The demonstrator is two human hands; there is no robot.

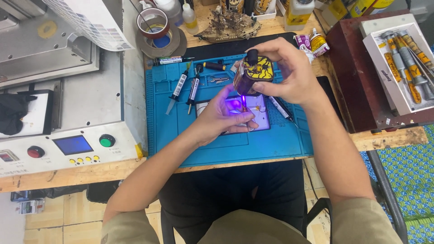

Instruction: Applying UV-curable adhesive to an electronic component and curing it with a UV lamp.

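The right hand gripped a yellow-black lamp shining violet onto a small part pinched in the left hand fingers, above a blue mat.

Right hand holds lamp over left hand.

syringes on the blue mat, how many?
2, both with black plungers, lying side by side left of the left hand: one syringe further left, the other syringe beside it. More may be hidden under the hands.
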